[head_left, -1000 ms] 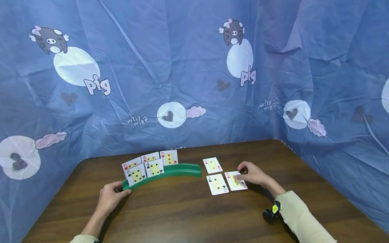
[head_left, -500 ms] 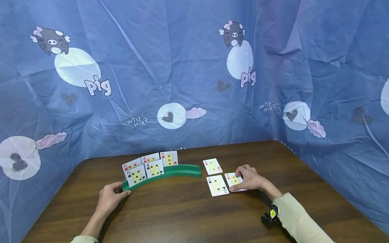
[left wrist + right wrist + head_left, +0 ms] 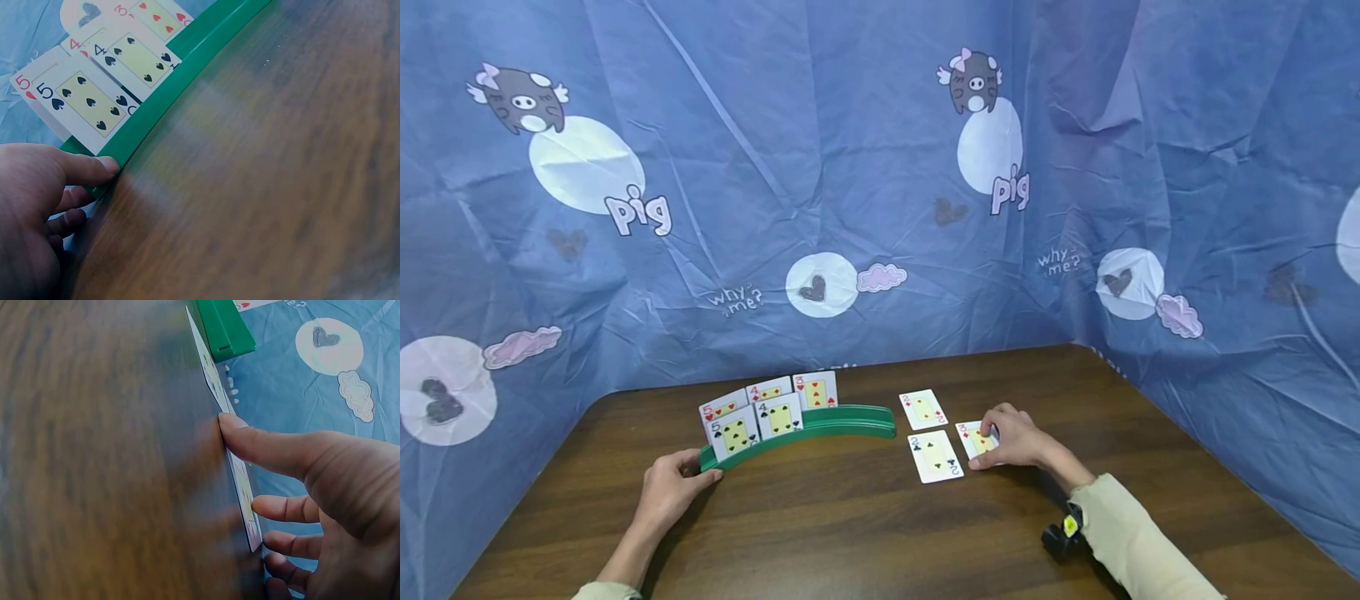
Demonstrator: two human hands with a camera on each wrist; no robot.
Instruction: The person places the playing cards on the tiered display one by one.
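In the head view my left hand (image 3: 668,490) grips the near left end of a curved green card holder (image 3: 854,423), thumb in front. Upright in its front groove stand the five of spades (image 3: 732,435) and four of spades (image 3: 780,417). Behind them are the five of hearts (image 3: 721,405), four of diamonds (image 3: 769,388) and three of hearts (image 3: 817,392). My right hand (image 3: 1019,442) pinches the three of diamonds (image 3: 973,435) at its edges, covering its right part. The right wrist view shows the thumb (image 3: 234,430) along this card's edge, close to the tabletop.
Face up on the brown wooden table (image 3: 820,525) lie the two of diamonds (image 3: 923,409) and two of clubs (image 3: 936,457), left of my right hand. A blue printed cloth (image 3: 880,183) hangs behind the table and along its sides. A black device (image 3: 1057,542) sits at my right wrist.
My right hand first had fingers on the face of the three of diamonds; its thumb and fingers then spread to the card's edges. The left hand and holder have stayed put.
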